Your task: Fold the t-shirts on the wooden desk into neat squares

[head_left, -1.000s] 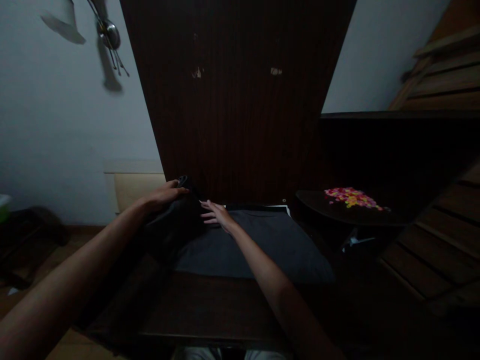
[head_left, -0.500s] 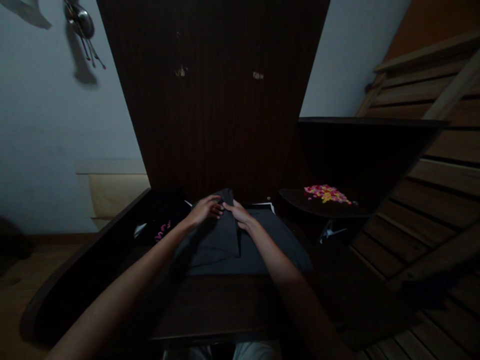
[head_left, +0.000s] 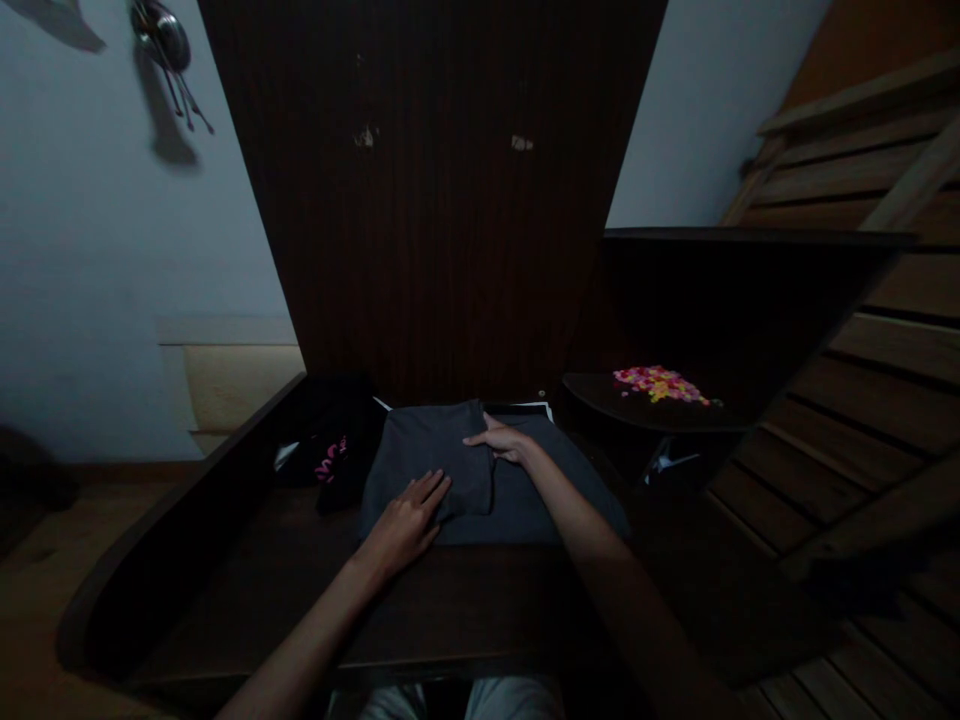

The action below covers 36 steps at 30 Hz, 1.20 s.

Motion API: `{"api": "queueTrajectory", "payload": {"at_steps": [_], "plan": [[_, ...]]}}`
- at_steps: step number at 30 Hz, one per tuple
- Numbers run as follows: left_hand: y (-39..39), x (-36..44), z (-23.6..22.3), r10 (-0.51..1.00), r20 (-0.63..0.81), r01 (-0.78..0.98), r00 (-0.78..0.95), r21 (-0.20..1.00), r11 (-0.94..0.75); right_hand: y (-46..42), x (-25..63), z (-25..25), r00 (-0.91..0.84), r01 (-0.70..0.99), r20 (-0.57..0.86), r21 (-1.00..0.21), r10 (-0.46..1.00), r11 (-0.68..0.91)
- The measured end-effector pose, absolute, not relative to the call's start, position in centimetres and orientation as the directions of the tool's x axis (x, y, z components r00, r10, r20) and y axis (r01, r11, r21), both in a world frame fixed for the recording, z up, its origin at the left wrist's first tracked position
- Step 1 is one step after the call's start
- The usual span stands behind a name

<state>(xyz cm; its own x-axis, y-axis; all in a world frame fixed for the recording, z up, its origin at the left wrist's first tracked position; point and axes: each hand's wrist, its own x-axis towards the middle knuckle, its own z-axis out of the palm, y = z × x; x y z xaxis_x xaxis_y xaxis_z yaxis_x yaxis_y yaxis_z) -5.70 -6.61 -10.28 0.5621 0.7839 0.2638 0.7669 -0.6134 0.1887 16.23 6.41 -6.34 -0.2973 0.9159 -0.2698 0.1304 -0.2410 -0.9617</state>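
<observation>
A dark grey garment [head_left: 420,440] lies on the dark wooden desk, its left part folded over to the right on top of the rest. My left hand [head_left: 405,520] rests flat on the near side of the folded layer, fingers stretched out. At the fold's right edge my right hand [head_left: 504,440] pinches the cloth, thumb on top and the other fingers underneath, partly hidden. What kind of garment it is I cannot tell. A thin white edge of something shows behind the cloth.
Black cloth with pink lettering [head_left: 330,460] sits at the desk's left. A raised side panel [head_left: 180,530] bounds that end. Pink and yellow bits [head_left: 660,384] lie on a small shelf [head_left: 592,392] at right. Wooden slats [head_left: 892,350] stand beyond.
The garment's left part has been folded over to the right. My left hand has moved down from the far edge onto the folded cloth; my right hand stays at the fold's edge. The view has shifted.
</observation>
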Motion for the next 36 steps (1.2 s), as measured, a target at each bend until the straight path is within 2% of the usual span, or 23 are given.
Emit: {"api": "queueTrajectory", "payload": {"at_steps": [3, 6, 8, 12, 16, 19, 21, 25, 27, 31, 36], "plan": [[-6.5, -5.9, -9.8, 0.765, 0.315, 0.762, 0.562, 0.163, -0.627, 6.3, 17.0, -5.7, -0.304, 0.104, -0.243, -0.97, 0.921, -0.222], [-6.8, -5.6, -9.2, 0.757, 0.397, 0.754, 0.519, 0.203, -0.624, 6.2, 17.7, -5.1, -0.231, 0.043, -0.197, -0.98, 0.953, -0.193], [-7.1, -4.9, -9.1, 0.759, 0.42, 0.757, 0.497, 0.219, -0.616, 5.8, 18.2, -5.0, -0.179, 0.047, -0.23, -0.973, 0.957, -0.225], [-7.8, -3.0, -9.9, 0.747, 0.366, 0.757, 0.555, 0.15, -0.636, 4.7, 19.2, -5.9, -0.181, 0.091, -0.294, -0.955, 0.939, -0.281], [-8.2, -1.7, -10.0, 0.731, 0.331, 0.736, 0.597, 0.139, -0.663, 4.3, 19.6, -7.0, -0.117, 0.125, -0.228, -0.969, 0.967, -0.213], [-8.6, -0.5, -9.2, 0.721, 0.314, 0.713, 0.617, 0.166, -0.682, 5.0, 19.7, -7.4, -0.053, 0.23, -0.167, -0.961, 0.985, -0.15], [-9.1, 0.8, -8.6, 0.742, 0.297, 0.729, 0.602, 0.175, -0.662, 5.9, 19.6, -7.4, 0.015, 0.387, -0.072, -0.919, 0.997, -0.072], [-9.8, 4.0, -7.7, 0.861, 0.235, 0.838, 0.45, 0.221, -0.498, 7.6, 19.0, -6.9, 0.072, 0.709, 0.157, -0.703, 0.985, 0.06], [-9.7, 5.4, -7.5, 0.908, 0.177, 0.876, 0.38, 0.245, -0.415, 8.3, 18.7, -6.7, 0.06, 0.75, 0.166, -0.658, 0.984, 0.065], [-9.4, 6.6, -7.3, 0.942, 0.071, 0.9, 0.327, 0.281, -0.333, 9.3, 18.3, -6.5, 0.053, 0.739, 0.157, -0.671, 0.986, 0.067], [-9.6, 5.9, -7.2, 0.937, 0.125, 0.868, 0.325, 0.353, -0.348, 10.3, 18.5, -6.7, 0.101, 0.73, 0.193, -0.681, 0.976, 0.059]]}}
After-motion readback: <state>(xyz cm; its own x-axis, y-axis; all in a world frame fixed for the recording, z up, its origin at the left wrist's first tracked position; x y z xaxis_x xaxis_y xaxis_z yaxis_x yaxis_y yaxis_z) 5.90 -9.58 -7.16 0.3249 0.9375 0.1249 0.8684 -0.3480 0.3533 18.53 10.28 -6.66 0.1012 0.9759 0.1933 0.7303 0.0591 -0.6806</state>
